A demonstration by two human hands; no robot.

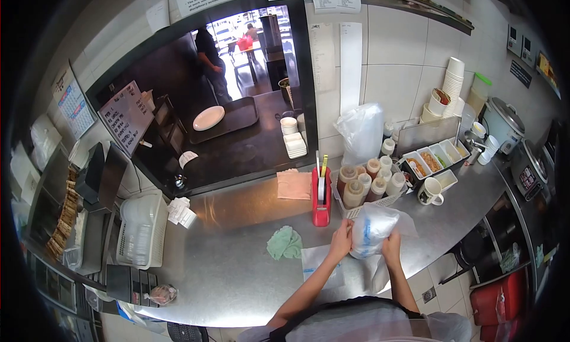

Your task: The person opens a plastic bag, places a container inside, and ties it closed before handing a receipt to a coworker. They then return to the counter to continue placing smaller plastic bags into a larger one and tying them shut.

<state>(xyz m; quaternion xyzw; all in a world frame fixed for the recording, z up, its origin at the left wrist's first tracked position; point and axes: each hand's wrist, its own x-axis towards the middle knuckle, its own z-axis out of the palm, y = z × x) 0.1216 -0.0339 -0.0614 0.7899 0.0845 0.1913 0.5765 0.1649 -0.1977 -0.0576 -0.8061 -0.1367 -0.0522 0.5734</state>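
Note:
In the head view, a clear plastic bag (373,228) with blue print is held up over the counter's right part. What it contains is blurred by the plastic. My left hand (341,241) grips its left side, fingers closed. On the opposite side, my right hand (391,247) is closed on the bag too. Below my left forearm lies a flat plastic bag (316,260) with blue marks. A red tape dispenser (321,210) stands just beyond my left hand. Farther left is a crumpled green cloth (285,243).
Behind the bag stands a basket (354,212) of squeeze bottles. To its right are a mug (428,192) and a topping tray (420,174). A folded pink cloth (294,184) lies by the serving window, where a person (209,60) stands beyond. Plastic containers (138,232) fill a basket at left.

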